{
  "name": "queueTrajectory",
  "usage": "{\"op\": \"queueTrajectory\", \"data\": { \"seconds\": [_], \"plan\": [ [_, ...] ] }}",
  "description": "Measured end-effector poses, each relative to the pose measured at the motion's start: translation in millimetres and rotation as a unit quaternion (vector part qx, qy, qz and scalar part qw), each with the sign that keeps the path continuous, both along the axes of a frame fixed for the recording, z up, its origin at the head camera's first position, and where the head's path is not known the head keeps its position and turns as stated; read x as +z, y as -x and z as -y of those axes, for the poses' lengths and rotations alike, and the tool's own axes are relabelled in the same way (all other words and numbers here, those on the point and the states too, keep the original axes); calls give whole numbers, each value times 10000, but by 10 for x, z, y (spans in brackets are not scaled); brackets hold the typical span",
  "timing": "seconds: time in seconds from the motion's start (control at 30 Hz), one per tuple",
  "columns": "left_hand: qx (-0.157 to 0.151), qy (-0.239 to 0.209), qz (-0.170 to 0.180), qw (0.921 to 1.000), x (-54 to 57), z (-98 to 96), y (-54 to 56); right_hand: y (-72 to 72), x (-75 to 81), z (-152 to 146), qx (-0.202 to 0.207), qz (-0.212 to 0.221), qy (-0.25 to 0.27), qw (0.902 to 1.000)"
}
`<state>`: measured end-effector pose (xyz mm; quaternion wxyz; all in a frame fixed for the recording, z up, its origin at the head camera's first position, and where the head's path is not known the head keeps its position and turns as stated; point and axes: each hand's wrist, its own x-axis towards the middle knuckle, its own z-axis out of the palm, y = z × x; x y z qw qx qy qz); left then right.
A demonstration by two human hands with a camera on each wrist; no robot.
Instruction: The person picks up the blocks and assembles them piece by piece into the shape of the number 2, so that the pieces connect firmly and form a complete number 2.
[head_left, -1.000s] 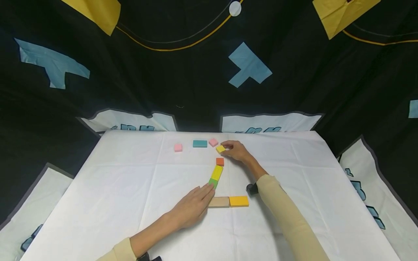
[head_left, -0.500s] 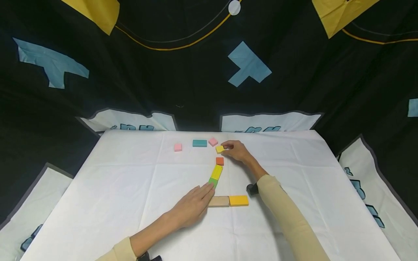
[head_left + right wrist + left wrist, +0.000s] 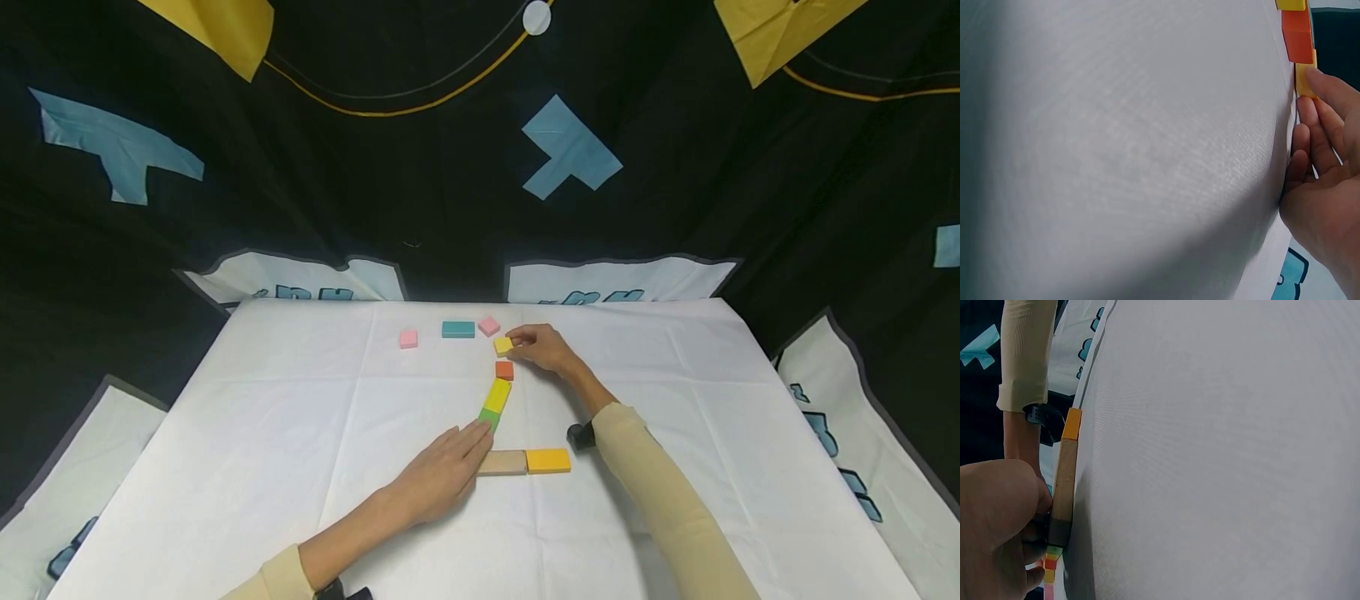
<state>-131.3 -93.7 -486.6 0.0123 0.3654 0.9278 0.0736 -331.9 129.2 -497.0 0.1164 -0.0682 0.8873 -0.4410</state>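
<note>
My right hand (image 3: 542,347) pinches a small yellow block (image 3: 502,347) between thumb and fingers on the white table. Just nearer than it lies an orange-red block (image 3: 504,370); the right wrist view shows the thumb on the yellow block (image 3: 1302,81), close by the orange-red one (image 3: 1298,37). A longer yellow block (image 3: 498,395) and a green block (image 3: 489,415) continue the row toward me. My left hand (image 3: 442,475) lies palm down with straight fingers, fingertips on the green block. Its side covers the left end of a plain wooden block (image 3: 504,462), which adjoins an amber block (image 3: 548,461).
Beyond the yellow block lies a pink block (image 3: 489,326), turned at an angle. Left of it are a teal block (image 3: 458,330) and another pink block (image 3: 408,339). The white-covered table (image 3: 247,433) ends at a dark cloth backdrop (image 3: 450,208).
My right hand has turned the small yellow block straighter and shifted it slightly nearer and left, toward the orange-red block. The left hand stays in place.
</note>
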Motion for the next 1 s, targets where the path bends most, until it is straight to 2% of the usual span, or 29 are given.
{"op": "queueTrajectory", "data": {
  "seconds": [0.67,1.0],
  "plan": [
    [-16,-34,21,10000,-7,0,3,-6,-19,13,252,75,182,9995],
    [5,-33,56,10000,-6,-2,6,-19,10,28,313,69,105,9994]
  ]
}}
